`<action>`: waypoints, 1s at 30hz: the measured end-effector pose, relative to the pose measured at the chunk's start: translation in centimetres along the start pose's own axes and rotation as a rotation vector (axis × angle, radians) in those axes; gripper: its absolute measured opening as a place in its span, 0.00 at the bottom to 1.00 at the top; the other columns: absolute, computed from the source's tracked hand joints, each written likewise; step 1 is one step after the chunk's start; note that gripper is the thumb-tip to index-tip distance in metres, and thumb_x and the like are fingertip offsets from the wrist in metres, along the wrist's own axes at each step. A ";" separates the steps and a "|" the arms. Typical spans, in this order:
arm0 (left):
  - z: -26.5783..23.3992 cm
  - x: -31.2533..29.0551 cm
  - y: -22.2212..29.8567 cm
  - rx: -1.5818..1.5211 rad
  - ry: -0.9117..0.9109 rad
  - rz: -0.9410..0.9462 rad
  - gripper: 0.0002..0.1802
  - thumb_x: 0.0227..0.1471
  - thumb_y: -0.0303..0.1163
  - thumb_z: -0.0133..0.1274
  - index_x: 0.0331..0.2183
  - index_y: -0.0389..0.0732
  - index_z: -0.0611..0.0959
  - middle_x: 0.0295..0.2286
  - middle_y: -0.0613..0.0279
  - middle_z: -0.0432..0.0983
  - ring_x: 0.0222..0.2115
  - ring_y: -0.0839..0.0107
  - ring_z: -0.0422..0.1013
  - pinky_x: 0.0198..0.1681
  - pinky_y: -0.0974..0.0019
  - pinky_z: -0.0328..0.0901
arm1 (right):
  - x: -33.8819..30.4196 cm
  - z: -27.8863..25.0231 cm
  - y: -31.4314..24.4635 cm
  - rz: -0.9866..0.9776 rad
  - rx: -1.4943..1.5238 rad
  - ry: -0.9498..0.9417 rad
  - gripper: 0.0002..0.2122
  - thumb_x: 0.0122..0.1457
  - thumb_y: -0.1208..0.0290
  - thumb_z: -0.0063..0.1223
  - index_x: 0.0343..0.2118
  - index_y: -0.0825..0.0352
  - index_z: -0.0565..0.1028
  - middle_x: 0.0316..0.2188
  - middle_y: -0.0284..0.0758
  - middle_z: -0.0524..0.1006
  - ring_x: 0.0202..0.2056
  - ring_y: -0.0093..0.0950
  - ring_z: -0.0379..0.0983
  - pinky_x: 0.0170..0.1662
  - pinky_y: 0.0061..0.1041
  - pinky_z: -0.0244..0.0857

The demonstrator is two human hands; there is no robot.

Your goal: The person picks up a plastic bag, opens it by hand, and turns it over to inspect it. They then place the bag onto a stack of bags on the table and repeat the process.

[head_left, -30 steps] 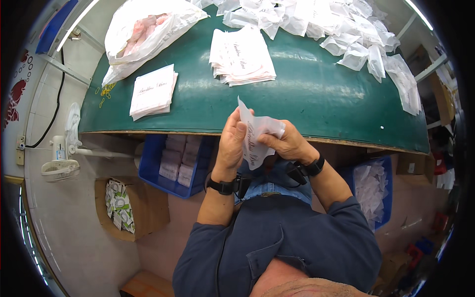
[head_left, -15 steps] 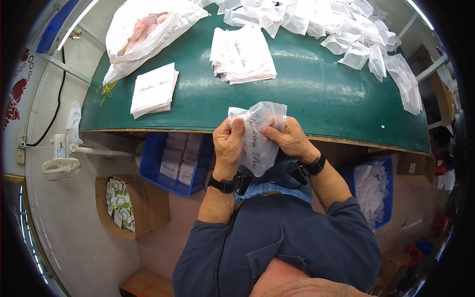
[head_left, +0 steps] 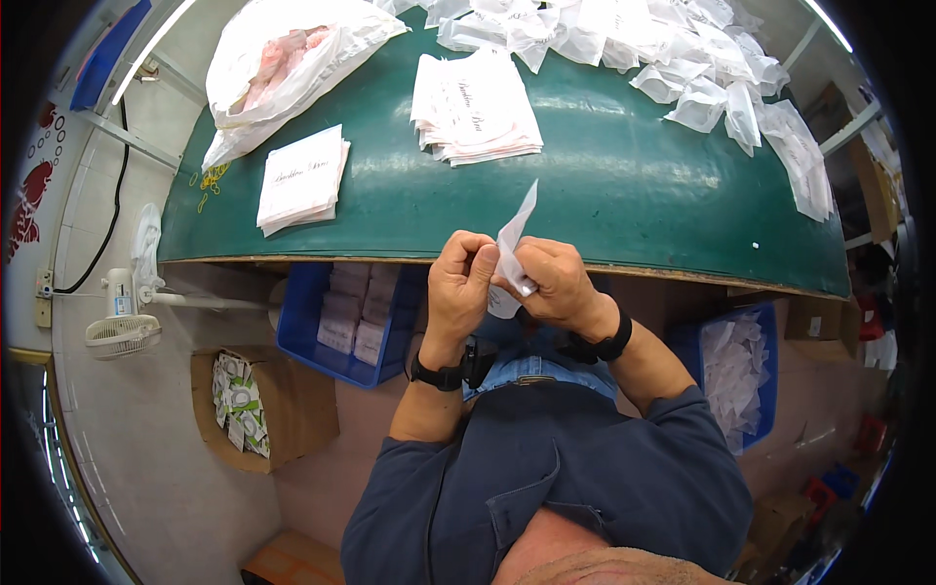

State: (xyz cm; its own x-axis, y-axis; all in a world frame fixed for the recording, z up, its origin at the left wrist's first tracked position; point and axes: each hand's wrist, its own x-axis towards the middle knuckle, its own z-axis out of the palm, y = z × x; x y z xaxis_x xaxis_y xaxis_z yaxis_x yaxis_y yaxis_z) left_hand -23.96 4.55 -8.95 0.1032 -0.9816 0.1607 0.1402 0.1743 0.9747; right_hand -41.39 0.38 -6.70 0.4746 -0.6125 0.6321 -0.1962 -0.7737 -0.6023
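- A thin, translucent white plastic pouch [head_left: 514,234] is held up between the person's two hands, in front of the near edge of the long green table surface [head_left: 624,205] and over the lap.
- The pouch is seen almost edge-on and bent, one pointed corner sticking up above the hands and a rounded part showing below them.
- The bare left hand [head_left: 462,283] has its fingers curled and its thumb against them, pinching the pouch's left side.
- The bare right hand [head_left: 558,281] has its fingers bent tightly, grasping the pouch's right side; the folds hide the exact contact of the fingertips.
- A black strap [head_left: 445,373] circles the left wrist, and a similar black band [head_left: 616,334] circles the right.
- Beyond the hands lies a tall, uneven stack of flat white-and-pink pouches with dark script [head_left: 478,112].
- Left of it sits a smaller, squarer stack of similar white pouches [head_left: 300,183], near some thin yellow loops [head_left: 208,183].
- Behind that smaller stack, a large white plastic bag [head_left: 359,44] lies open, pink contents showing.
- A heap of rumpled translucent white pouches [head_left: 673,44] spreads over the far right.
- Below the surface stand a blue plastic bin with wrapped packs [head_left: 292,336] at left and a blue bin of translucent pouches [head_left: 768,375] at right.
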 end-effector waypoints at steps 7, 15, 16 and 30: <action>1.3 -0.4 0.6 -0.274 0.052 0.029 0.11 0.58 0.31 0.58 0.41 0.36 0.78 0.36 0.65 0.77 0.36 0.80 0.71 0.42 0.71 0.69 | 0.8 -1.3 -0.9 0.316 0.522 -0.160 0.09 0.62 0.67 0.58 0.33 0.70 0.77 0.22 0.37 0.71 0.23 0.21 0.67 0.26 0.24 0.62; -0.4 -0.8 -0.4 -0.184 0.003 0.061 0.17 0.57 0.27 0.58 0.47 0.35 0.76 0.39 0.63 0.77 0.38 0.76 0.73 0.43 0.71 0.70 | -0.1 -1.2 -0.3 0.263 0.315 -0.062 0.12 0.62 0.69 0.57 0.26 0.70 0.69 0.18 0.40 0.66 0.19 0.30 0.63 0.23 0.30 0.58; -0.5 -0.8 -0.3 -0.178 0.002 0.035 0.15 0.57 0.27 0.58 0.45 0.35 0.77 0.38 0.64 0.78 0.38 0.77 0.73 0.42 0.71 0.69 | -0.6 -1.8 -0.2 0.260 0.266 -0.075 0.11 0.63 0.70 0.55 0.26 0.70 0.70 0.18 0.38 0.65 0.18 0.28 0.61 0.23 0.29 0.57; -3.5 -1.0 -0.5 -0.027 0.196 0.206 0.11 0.64 0.37 0.54 0.35 0.38 0.80 0.28 0.75 0.72 0.28 0.85 0.64 0.33 0.78 0.61 | -1.0 -2.4 -1.7 0.223 0.240 0.026 0.14 0.65 0.72 0.52 0.22 0.69 0.68 0.15 0.35 0.62 0.16 0.27 0.58 0.21 0.30 0.52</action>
State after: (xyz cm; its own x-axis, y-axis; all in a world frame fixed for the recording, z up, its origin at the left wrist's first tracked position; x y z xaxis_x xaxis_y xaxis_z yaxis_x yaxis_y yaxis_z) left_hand -20.68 5.70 -10.14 0.3200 -0.8921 0.3190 0.1225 0.3729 0.9198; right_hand -43.59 1.87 -5.13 0.4202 -0.7687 0.4822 -0.0837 -0.5619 -0.8229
